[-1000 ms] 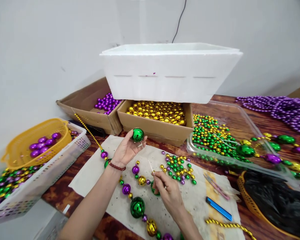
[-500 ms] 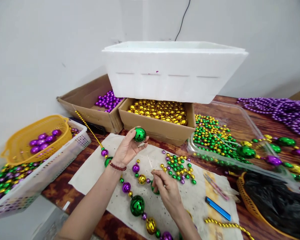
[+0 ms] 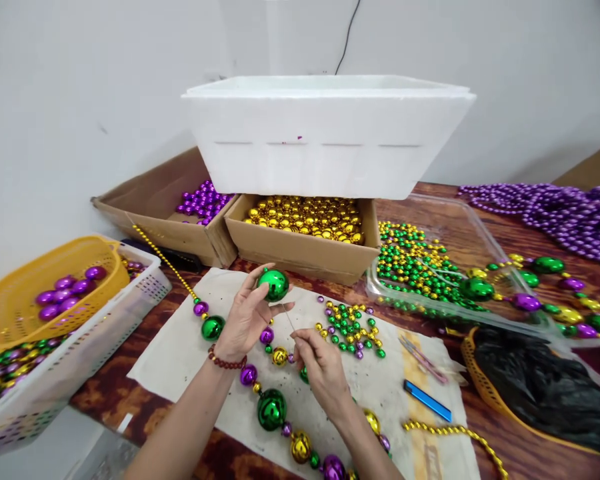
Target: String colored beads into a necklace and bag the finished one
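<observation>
Left hand: our left hand (image 3: 245,320) pinches the green ball (image 3: 274,285) between thumb and fingers, raised above the cloth (image 3: 173,363), palm turned up.
Right hand: our right hand (image 3: 320,367) is closed on the thin needle (image 3: 289,320), which points up toward the ball; the two hands are apart, just beside each other.
Step at the needle: we judge that we are lining the needle up with the ball for threading; whether its tip touches the ball, we cannot tell.
Next move: it seems to call for holding the ball steady and finding its hole with the tip.
Bead strand: the strand (image 3: 271,409) of green, gold and purple balls lies curved across the cloth under our wrists, partly hidden by them, so a sleeveless forearm could snag it.
Loose beads: small beads (image 3: 350,327) lie scattered right of the needle, easy to knock.
Tools: the blue cutter (image 3: 427,400) and a pink-handled tool (image 3: 425,360) rest farther right, clear of our fingers.
Behind: the cardboard box (image 3: 300,250) of gold beads, beneath the white foam box (image 3: 325,143), limits reach forward.
</observation>
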{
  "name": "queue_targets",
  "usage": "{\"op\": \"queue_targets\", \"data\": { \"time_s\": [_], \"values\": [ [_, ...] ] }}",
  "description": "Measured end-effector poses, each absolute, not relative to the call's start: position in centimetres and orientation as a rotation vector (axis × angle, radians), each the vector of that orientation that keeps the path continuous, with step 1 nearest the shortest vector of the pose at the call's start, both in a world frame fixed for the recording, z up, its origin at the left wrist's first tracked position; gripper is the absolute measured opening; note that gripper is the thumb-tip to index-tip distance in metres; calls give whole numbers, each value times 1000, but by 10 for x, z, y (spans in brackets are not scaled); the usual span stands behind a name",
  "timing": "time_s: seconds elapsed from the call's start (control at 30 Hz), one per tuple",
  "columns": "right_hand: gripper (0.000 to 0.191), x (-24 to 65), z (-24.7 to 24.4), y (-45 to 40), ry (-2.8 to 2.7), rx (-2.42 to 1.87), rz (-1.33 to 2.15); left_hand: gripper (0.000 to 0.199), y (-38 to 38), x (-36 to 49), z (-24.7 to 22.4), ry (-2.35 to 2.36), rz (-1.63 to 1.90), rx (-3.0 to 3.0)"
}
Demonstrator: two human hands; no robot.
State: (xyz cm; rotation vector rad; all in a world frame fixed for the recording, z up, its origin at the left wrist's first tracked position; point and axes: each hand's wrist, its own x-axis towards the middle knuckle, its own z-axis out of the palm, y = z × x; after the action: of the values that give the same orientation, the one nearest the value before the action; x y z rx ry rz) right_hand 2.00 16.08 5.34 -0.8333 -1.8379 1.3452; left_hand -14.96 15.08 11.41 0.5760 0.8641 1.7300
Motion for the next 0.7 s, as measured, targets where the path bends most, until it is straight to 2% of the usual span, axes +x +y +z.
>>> {"op": "queue_targets", "data": {
  "time_s": [0.7],
  "values": [
    [27,40,28,149,-1848,-810,1442,37,147,-162,111,853,1752,492]
  ]
}}
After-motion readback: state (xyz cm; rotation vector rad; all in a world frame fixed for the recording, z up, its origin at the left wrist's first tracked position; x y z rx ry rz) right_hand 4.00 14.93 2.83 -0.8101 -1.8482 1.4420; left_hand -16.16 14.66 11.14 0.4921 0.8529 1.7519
